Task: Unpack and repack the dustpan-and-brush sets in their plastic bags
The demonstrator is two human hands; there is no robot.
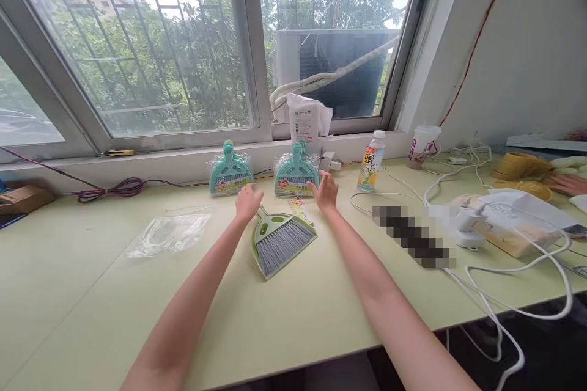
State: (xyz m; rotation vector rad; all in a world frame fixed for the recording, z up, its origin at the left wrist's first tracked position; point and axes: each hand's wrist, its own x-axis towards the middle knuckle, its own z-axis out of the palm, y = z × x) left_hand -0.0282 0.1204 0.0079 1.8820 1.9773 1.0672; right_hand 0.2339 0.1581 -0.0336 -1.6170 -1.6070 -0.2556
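A small green dustpan with a grey brush (280,242) lies unwrapped on the pale green table (92,293), with a printed label card (300,209) beside its top. My left hand (248,202) hovers just left of the dustpan's handle, fingers loosely spread and holding nothing. My right hand (325,190) reaches toward the right one of two teal dustpan sets in plastic wrap (296,173), fingers apart, near or touching its lower right edge. The other wrapped teal set (230,172) leans against the sill to the left.
An empty clear plastic bag (169,234) lies at left. A drink bottle (371,162), a cup (422,145), a tissue pack (305,116), white cables (495,311) and a power adapter (468,229) crowd the right. Another person's hand (568,183) rests at far right.
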